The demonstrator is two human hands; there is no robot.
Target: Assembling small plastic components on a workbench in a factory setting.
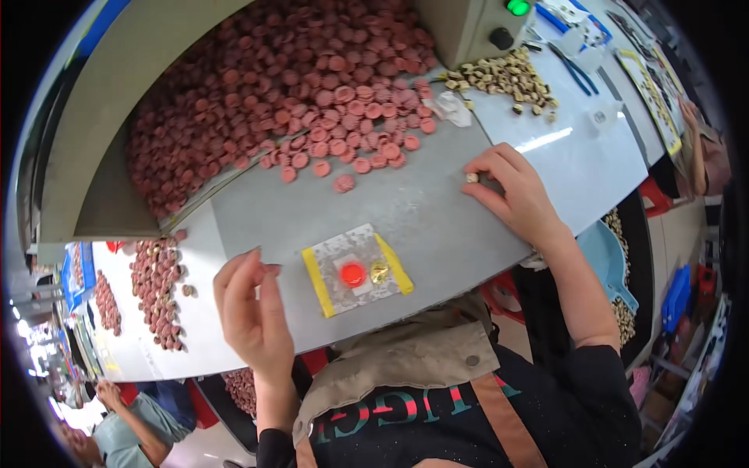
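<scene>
Over the grey mat, my right hand [515, 191] pinches a small beige-and-dark piece [472, 179] between thumb and fingertips. My left hand [253, 308] is raised left of a worn square pad [337, 254] edged with yellow tape; its fingers curl toward the thumb, and what they hold, if anything, is too small to make out. On the pad lie a bright red round piece [353, 274] and, to its right, a shiny gold piece [379, 271]. A single pink scalloped cap [343, 184] sits apart beyond the pad.
A big heap of pink scalloped caps [312, 86] spills from under a beige machine housing [70, 148]. Small beige-and-dark pieces [507, 78] are piled at the back right, near pliers [573, 69]. Finished-looking pink pieces [156, 288] lie left. A blue scoop [605, 261] is below the table's right edge.
</scene>
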